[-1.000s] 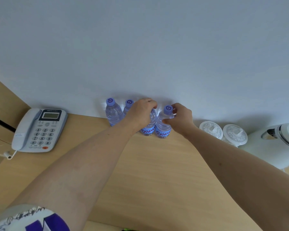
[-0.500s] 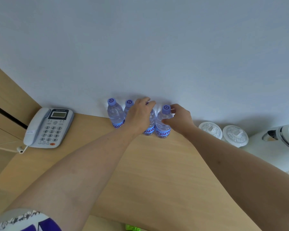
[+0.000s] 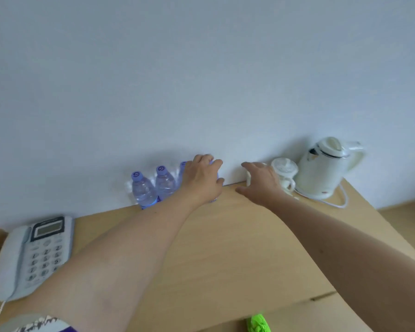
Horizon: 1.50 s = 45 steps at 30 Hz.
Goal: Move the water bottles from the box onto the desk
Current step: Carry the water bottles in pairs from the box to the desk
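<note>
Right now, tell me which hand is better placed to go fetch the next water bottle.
Right. The right hand hovers open and empty over the light wooden desk, free to withdraw. The left hand is wrapped around the end of the row of clear, purple-capped plastic water bottles.

- Water bottles: two stand in full view, the first bottle (image 3: 142, 189) and the second bottle (image 3: 164, 182); a third bottle (image 3: 182, 171) peeks from behind a hand (any more there are hidden).
- Telephone (image 3: 31, 255): one.
- Kettle (image 3: 326, 166): one.
- Lidded white cup (image 3: 284, 173): one in clear view.
- Hands: two, left hand (image 3: 203, 179) and right hand (image 3: 261, 183).
</note>
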### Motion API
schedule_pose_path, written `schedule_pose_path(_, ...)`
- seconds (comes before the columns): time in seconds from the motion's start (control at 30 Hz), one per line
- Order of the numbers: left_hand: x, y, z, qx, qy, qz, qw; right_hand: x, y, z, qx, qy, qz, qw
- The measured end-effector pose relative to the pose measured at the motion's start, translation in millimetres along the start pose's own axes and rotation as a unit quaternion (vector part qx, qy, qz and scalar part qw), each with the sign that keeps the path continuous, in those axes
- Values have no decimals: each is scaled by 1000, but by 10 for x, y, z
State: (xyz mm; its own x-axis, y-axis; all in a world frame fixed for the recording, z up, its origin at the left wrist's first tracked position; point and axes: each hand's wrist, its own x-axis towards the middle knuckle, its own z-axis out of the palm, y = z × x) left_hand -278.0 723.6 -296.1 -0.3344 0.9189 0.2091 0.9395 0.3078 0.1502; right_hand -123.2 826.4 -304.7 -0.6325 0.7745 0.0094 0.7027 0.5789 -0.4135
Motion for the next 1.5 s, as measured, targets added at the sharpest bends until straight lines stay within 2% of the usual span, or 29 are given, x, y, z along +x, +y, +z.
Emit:
schedule_pose_path(0.13,38,610,42,-14,-4,94,995,-557,423,-285,-43,38,74,996)
schedule_pose_path(0.3,32,1722,121,-48,-30,207,977,-1416,1132,-701,-75,98,182,975)
schedule_pose_path(0.53,-412,3740,210,-83,-52,387,917,-2960,2173,-1314,-99,171,343,918)
schedule_pose_path(0.77,-1511,6000,249,-103,-56,547,829,-4929,3190,-1855,-120,194,509,830)
schedule_pose_path(1.0,-2862,7941,170,-153,-70,639,751,-6946,3950,-2371,-98,219,626,742)
schedule_pose_path(1.3,-4438,9777,50,-180,-103,736,644,-8926,4499,-2629,-75,256,736,622)
schedule_pose_path(1.5,-5259,10950,222,-187,-107,785,580,-9968,5099,-2707,-70,270,793,542)
